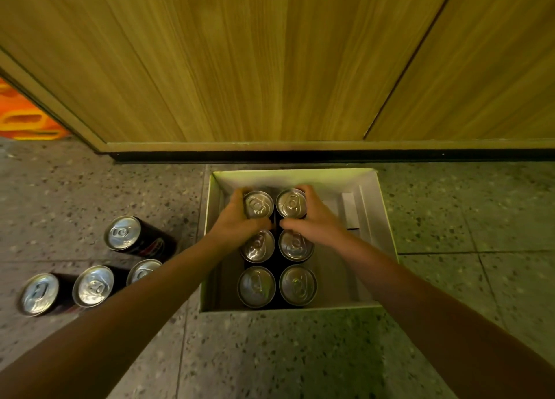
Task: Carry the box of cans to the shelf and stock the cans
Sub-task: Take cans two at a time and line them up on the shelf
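Head view, steeply downward, close over floor, facing wooden panel

Below you is a speckled stone-tile floor, grey with dark joint lines. An open white box sits flat on it, just in front of the dark base strip of a wooden panel. To your left, well apart from the box, four dark cans stand upright on the tiles: one farther back, three in a near row.
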